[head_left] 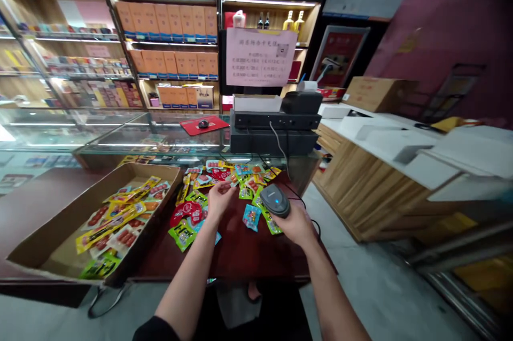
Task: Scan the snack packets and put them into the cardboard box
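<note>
My right hand (pixel 295 222) is wrapped around the handle of a dark grey barcode scanner (pixel 274 200), which shows a small blue light on its top. With its fingers drawn together, my left hand (pixel 221 198) pinches at a small clear snack packet (pixel 232 179) over the pile; its fingertips partly cover the packet's edge. Around both hands, loose snack packets lie on the dark red tabletop (pixel 244 258). Among them are a red packet (pixel 187 214), a green packet (pixel 183 235) and a blue packet (pixel 251 217), the last lying between my hands.
An open cardboard box (pixel 52 223) with more packets stands at the left. Behind the pile are a glass counter (pixel 168 140), a mouse (pixel 203 123) on a red mat and a black cash drawer (pixel 272 140). The scanner's cable (pixel 298 196) trails along the right edge.
</note>
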Action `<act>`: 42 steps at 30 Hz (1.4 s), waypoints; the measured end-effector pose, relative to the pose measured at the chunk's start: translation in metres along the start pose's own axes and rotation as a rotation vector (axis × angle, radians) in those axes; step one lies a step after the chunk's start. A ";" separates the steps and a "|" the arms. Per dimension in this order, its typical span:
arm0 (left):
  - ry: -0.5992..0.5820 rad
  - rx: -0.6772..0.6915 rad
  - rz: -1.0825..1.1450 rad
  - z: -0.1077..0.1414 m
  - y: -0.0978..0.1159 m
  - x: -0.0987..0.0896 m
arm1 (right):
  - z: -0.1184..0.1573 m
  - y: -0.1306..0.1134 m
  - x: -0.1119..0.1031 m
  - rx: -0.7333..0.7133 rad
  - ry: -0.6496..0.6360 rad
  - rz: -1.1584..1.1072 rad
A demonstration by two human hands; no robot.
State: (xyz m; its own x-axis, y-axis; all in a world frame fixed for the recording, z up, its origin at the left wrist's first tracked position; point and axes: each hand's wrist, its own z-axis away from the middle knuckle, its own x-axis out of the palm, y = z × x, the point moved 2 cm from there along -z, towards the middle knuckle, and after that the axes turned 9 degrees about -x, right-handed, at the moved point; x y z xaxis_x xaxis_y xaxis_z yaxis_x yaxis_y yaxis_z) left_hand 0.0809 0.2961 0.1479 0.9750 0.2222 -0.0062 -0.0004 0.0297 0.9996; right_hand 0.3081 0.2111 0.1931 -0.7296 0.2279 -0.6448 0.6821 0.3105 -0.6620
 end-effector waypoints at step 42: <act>-0.009 -0.119 0.058 -0.010 -0.011 -0.068 | 0.001 -0.034 0.069 -0.143 -0.260 -0.004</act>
State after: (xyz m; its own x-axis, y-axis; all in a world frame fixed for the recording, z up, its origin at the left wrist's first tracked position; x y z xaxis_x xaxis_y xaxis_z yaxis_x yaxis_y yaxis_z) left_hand 0.0121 0.2908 0.1368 0.9744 0.2184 0.0527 -0.0830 0.1321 0.9878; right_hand 0.2347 0.2153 0.1702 -0.6823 -0.0118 -0.7310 0.6520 0.4424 -0.6157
